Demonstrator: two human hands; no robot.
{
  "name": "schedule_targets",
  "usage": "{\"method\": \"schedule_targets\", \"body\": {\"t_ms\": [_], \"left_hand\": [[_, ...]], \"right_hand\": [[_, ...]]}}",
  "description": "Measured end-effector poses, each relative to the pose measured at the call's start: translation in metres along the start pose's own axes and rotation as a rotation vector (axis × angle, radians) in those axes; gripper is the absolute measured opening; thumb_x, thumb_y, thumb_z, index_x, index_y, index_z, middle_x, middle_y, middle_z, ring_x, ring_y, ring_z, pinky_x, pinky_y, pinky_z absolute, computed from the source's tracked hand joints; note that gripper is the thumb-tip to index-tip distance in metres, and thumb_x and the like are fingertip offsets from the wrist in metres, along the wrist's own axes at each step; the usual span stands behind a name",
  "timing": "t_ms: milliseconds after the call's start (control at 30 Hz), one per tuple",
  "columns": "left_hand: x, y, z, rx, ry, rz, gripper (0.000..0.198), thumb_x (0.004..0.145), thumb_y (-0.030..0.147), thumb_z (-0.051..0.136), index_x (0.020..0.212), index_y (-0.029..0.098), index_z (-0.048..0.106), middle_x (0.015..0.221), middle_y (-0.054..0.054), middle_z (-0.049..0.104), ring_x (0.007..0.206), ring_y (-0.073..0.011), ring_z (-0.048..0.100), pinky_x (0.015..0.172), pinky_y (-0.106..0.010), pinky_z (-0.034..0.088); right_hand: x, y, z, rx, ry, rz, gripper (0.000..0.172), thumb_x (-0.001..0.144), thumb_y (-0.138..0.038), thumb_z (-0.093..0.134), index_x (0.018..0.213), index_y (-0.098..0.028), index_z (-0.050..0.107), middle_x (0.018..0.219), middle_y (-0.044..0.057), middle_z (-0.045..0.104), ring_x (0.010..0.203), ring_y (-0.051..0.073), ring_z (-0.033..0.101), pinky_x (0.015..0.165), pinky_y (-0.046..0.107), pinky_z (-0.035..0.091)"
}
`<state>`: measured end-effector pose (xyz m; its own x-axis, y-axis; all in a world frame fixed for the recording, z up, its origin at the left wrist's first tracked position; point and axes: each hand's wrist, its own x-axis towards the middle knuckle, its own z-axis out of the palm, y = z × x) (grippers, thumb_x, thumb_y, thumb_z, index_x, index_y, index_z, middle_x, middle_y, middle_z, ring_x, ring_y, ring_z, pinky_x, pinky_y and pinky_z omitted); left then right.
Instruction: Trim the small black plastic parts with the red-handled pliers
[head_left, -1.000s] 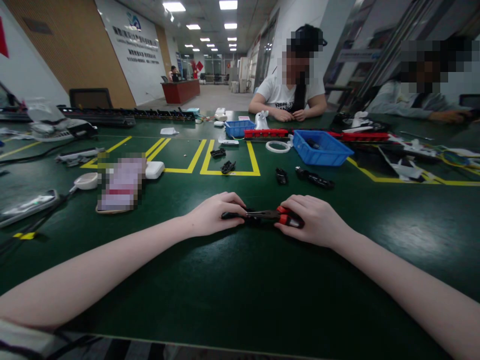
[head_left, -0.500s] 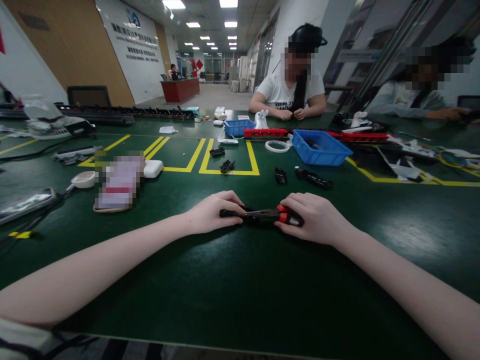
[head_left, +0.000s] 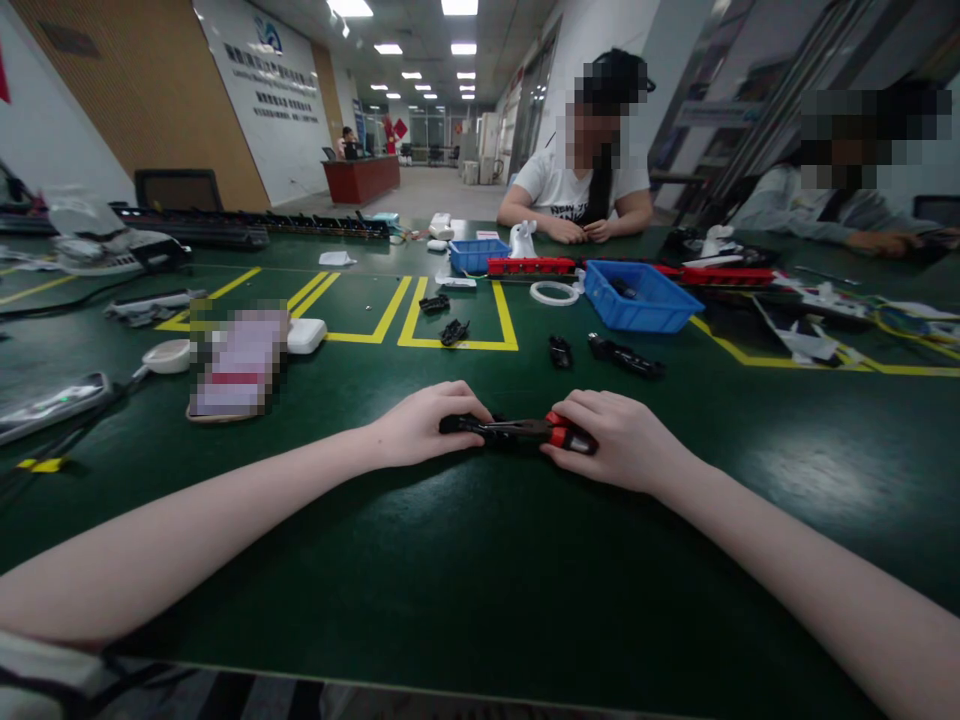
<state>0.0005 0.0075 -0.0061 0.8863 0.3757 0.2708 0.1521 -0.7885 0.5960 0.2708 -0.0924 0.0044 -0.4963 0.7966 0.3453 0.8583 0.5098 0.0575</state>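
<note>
Green table [head_left: 450, 590] under both forearms. At 12 o'clock my left hand [head_left: 431, 425] pinches a small black part [head_left: 460, 424]; my right hand [head_left: 611, 435] is closed round the pliers [head_left: 540, 430], jaws pointing to 9 o'clock along the part. I cannot tell whether they bite. Judged: part light, stiff, slightly slick, thin edges breakable; I'd hold its 9 o'clock end. Pliers heavier, rigid; best held well back. Beyond, at 1 o'clock: a long black piece [head_left: 626, 356], then a blue tray [head_left: 646, 313].
</note>
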Motion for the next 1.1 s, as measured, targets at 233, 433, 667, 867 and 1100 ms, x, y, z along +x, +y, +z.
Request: {"method": "schedule_targets", "body": {"t_ms": [233,433,667,867,1100], "left_hand": [[0.002,-0.002,0.000,-0.047,0.005,-0.015,0.020,0.088,0.028,0.066,0.106,0.020,0.069,0.111,-0.006,0.061,0.102,-0.0191,0.061,0.092,-0.038,0.050],[0.002,0.000,-0.001,-0.068,0.006,-0.019,0.020,0.093,0.028,0.059,0.108,0.019,0.068,0.112,-0.007,0.062,0.102,-0.0182,0.061,0.093,-0.037,0.049],[0.002,0.000,-0.001,-0.008,-0.009,-0.019,0.025,0.096,0.028,0.053,0.116,0.018,0.064,0.114,-0.008,0.063,0.105,-0.0189,0.060,0.095,-0.036,0.046],[0.002,0.005,0.002,-0.105,0.007,-0.083,0.028,0.098,0.027,0.049,0.120,0.019,0.063,0.116,-0.007,0.064,0.108,-0.0188,0.060,0.098,-0.036,0.046],[0.002,0.009,0.004,-0.201,0.013,-0.122,0.026,0.097,0.028,0.051,0.117,0.019,0.065,0.113,-0.006,0.065,0.104,-0.0178,0.061,0.095,-0.033,0.047]], "right_hand": [[0.000,0.001,0.002,-0.008,0.081,0.004,0.035,0.086,-0.046,0.059,0.101,-0.014,0.061,0.097,0.013,0.067,0.083,0.023,0.063,0.073,0.036,0.050],[0.000,0.006,0.005,-0.057,0.106,0.064,0.042,0.091,-0.049,0.052,0.114,-0.015,0.056,0.112,0.017,0.064,0.102,0.030,0.059,0.086,0.046,0.047],[0.001,0.006,0.011,-0.042,0.073,0.082,0.042,0.091,-0.048,0.051,0.118,-0.015,0.053,0.117,0.018,0.060,0.110,0.032,0.055,0.094,0.049,0.043],[0.001,0.005,0.010,0.058,0.087,0.132,0.036,0.094,-0.045,0.047,0.117,-0.018,0.051,0.116,0.015,0.059,0.110,0.031,0.055,0.093,0.048,0.042],[0.002,0.000,0.006,0.073,0.102,0.099,0.036,0.093,-0.046,0.049,0.114,-0.017,0.052,0.114,0.015,0.061,0.108,0.030,0.055,0.094,0.047,0.041]]}}
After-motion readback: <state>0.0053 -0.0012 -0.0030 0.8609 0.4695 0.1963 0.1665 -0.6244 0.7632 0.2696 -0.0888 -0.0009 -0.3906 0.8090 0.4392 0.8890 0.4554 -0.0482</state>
